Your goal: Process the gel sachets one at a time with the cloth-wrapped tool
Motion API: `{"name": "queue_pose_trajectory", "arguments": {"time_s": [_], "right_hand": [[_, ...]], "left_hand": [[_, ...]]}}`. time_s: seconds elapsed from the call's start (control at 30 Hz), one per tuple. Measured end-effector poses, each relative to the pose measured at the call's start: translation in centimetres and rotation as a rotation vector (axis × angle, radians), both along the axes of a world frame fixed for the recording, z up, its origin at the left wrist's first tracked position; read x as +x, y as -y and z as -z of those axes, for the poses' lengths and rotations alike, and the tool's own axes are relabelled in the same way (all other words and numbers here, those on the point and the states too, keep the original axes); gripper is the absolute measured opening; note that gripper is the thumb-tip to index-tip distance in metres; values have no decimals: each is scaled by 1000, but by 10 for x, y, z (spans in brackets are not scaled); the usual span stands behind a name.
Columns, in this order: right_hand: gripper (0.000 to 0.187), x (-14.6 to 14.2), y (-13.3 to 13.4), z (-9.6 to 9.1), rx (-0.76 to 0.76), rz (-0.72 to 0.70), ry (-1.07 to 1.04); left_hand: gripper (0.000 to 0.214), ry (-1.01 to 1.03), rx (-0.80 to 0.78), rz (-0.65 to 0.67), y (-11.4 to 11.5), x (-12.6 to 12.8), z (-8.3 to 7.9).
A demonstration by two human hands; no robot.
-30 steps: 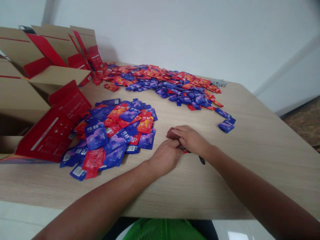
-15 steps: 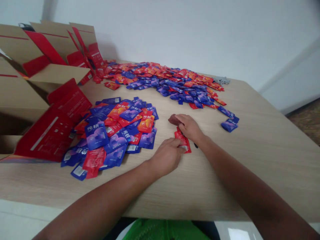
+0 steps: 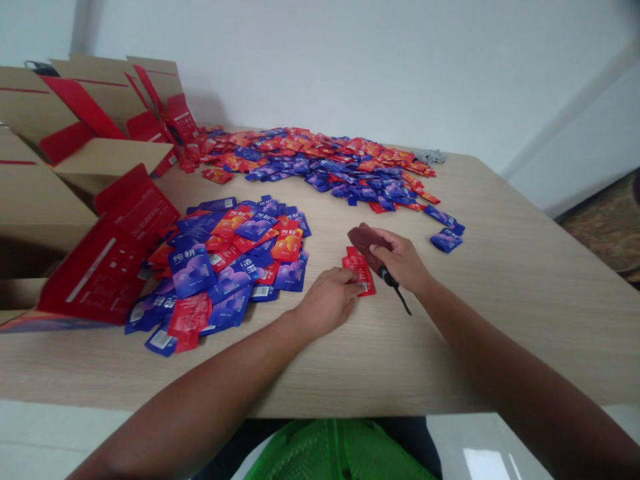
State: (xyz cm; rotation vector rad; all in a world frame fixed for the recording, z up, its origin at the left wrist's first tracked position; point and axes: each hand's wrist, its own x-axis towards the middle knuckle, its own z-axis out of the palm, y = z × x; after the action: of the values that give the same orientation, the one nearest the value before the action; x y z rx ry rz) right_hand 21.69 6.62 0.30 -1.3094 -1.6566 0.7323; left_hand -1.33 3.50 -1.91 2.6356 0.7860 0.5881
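My left hand [image 3: 327, 301] lies on the wooden table [image 3: 500, 293], its curled fingertips pressing the near corner of a red sachet [image 3: 358, 269]. My right hand [image 3: 397, 257] is just right of that sachet, closed round a dark maroon tool [image 3: 364, 238] whose thin black end [image 3: 396, 288] sticks out below the palm. A pile of blue, purple and red sachets [image 3: 225, 263] lies left of my left hand.
A larger heap of red and blue sachets [image 3: 325, 163] spreads across the far side, with two loose blue ones [image 3: 445, 233] at its right end. Open cardboard boxes with red flaps [image 3: 75, 200] stand at the left. Something green [image 3: 330, 450] sits below the table's near edge.
My hands have drawn apart. The right hand moved away from the left and up with the tool, uncovering the red sachet under my left fingertips.
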Motion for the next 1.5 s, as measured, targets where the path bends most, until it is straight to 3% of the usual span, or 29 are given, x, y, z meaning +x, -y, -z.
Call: {"name": "queue_pose_trajectory", "arguments": {"time_s": [0.17, 0.27, 0.4, 0.63, 0.73, 0.97, 1.07, 1.17, 1.27, 1.37, 1.5], "right_hand": [[63, 1, 37, -10, 72, -294, 484], [63, -3, 33, 0, 121, -282, 619], [60, -6, 3, 18, 158, -181, 707], [57, -6, -55, 40, 208, 42, 671], [54, -5, -61, 47, 234, 127, 591], [49, 2, -62, 50, 195, 147, 363], [46, 3, -54, 41, 89, 105, 182], [47, 4, -30, 27, 30, 80, 116], [50, 6, 5, 13, 111, 35, 238], [54, 3, 32, 5, 120, -167, 451], [56, -3, 39, 5, 111, -179, 597]], "left_hand": [[28, -3, -10, -30, 1, 2, -3], [27, 9, -11, -24, 1, 3, -3], [28, 15, -21, -23, 0, 2, -2], [28, -6, -28, -35, 1, 1, -4], [28, -9, -32, -35, 2, 0, -4], [29, -1, -35, -27, 0, -1, -1], [28, 2, -24, -22, -1, -1, 0], [28, 0, -12, -24, -1, -1, 0], [28, 12, -10, -18, -1, 0, 0], [28, 23, -5, -16, -1, 1, 0], [27, 26, 3, -17, -2, 2, 0]]}}
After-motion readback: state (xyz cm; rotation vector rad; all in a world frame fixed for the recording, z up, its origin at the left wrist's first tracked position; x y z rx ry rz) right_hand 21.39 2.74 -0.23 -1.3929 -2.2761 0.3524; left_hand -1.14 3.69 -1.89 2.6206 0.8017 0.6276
